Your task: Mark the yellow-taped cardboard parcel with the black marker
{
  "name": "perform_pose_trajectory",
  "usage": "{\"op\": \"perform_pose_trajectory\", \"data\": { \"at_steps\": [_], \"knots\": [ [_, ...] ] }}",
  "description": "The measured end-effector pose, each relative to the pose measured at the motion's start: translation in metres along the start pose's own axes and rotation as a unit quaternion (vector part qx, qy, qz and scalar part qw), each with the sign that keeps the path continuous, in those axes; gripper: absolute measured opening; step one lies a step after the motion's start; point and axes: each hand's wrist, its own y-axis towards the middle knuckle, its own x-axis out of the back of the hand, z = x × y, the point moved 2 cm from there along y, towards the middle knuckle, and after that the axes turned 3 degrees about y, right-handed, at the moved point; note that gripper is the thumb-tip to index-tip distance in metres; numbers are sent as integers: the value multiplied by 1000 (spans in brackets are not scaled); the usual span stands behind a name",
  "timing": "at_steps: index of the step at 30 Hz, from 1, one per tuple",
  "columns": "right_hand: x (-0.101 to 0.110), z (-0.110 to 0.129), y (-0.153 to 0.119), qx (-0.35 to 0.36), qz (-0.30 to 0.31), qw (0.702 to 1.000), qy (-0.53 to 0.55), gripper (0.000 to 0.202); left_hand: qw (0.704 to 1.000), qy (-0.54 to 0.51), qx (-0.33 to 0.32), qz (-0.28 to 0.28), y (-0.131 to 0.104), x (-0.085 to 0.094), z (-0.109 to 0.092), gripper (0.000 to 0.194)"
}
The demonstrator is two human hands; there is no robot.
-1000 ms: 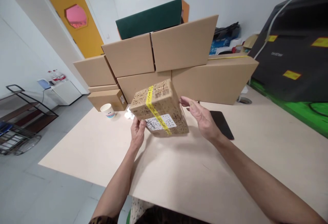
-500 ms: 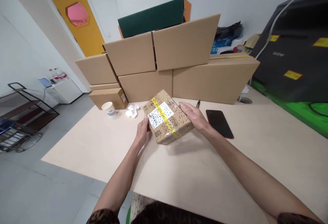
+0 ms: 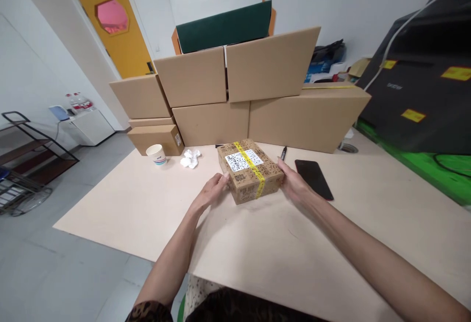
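A small brown cardboard box (image 3: 270, 166) with a white label, dark specks and a strip of yellow tape lies label side up on the pale table (image 3: 121, 214). Its left side is gripped by my left hand (image 3: 211, 192), thumb at the near left corner. My right hand (image 3: 294, 182) holds the opposite side near the front right corner. Just behind the right fingers is a black marker (image 3: 283, 152). To the right of that hand lies a dark phone (image 3: 313, 178).
Large cardboard boxes (image 3: 274, 74) stand stacked along the back of the table, a dark green one (image 3: 224, 27) on top. At left are a paper cup (image 3: 156, 155) and crumpled tissue (image 3: 190, 158). A big black case (image 3: 423, 76) stands at the right.
The box has gone from tilted and raised to level on the table, slightly to the right. Both hands have moved with it, and a dark object's tip now shows behind its left corner.
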Motion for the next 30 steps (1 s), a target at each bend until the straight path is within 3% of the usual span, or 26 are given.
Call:
{"op": "perform_pose_trajectory", "data": {
  "at_steps": [5, 10, 15, 19, 24, 28, 30],
  "knots": [
    [6, 23, -27, 76, 41, 996, -28, 53, 988, -69, -131, 42, -8, 4, -14, 74],
    [-4, 49, -51, 175, 19, 981, -77, 68, 966, -118, -229, -3, -7, 12, -11, 81],
    [-17, 48, -55, 216, 2, 974, -65, 72, 948, -131, -286, -43, -6, 15, -10, 83],
    [-21, 36, -45, 148, 8, 989, -25, 61, 955, -152, -252, -33, -5, 12, -10, 86],
    [-18, 13, -30, 57, -10, 998, 6, 45, 966, -182, -185, -20, -2, 4, -8, 69],
    [-11, 1, -23, 25, -9, 1000, 5, 40, 983, -162, -75, -36, 1, 8, -6, 65],
    [-10, -2, -23, 9, 8, 1000, -7, 38, 988, -152, -26, -12, 2, 11, -5, 68]
  ]
}}
